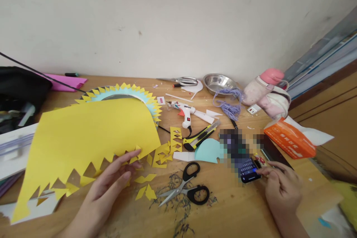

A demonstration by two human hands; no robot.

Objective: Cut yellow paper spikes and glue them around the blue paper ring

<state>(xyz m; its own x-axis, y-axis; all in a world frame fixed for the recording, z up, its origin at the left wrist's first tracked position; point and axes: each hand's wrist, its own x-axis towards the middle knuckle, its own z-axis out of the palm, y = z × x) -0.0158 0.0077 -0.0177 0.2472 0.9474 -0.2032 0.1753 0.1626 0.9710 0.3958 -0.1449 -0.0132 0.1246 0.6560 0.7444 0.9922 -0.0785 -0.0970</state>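
My left hand (111,182) lies against the toothed lower edge of a large yellow paper sheet (97,130). Its fingers are loosely curled and apart, with the index finger touching the paper. Beside it are yellow paper scraps (145,178) and black-handled scissors (178,190) with their blades parted. At the right, my right hand (283,186) has a fingertip on the lit keyboard of a phone (248,173), its other fingers apart. The upper part of the phone is pixelated. Under the yellow sheet, a pale blue ring with yellow points (152,106) is partly hidden.
Mid-table hold a glue gun (186,113), a utility knife (200,135) and a light blue paper piece (208,150). Behind are a metal bowl (219,81), purple yarn (231,108) and a pink bottle (262,85). An orange tissue pack (290,139) lies right.
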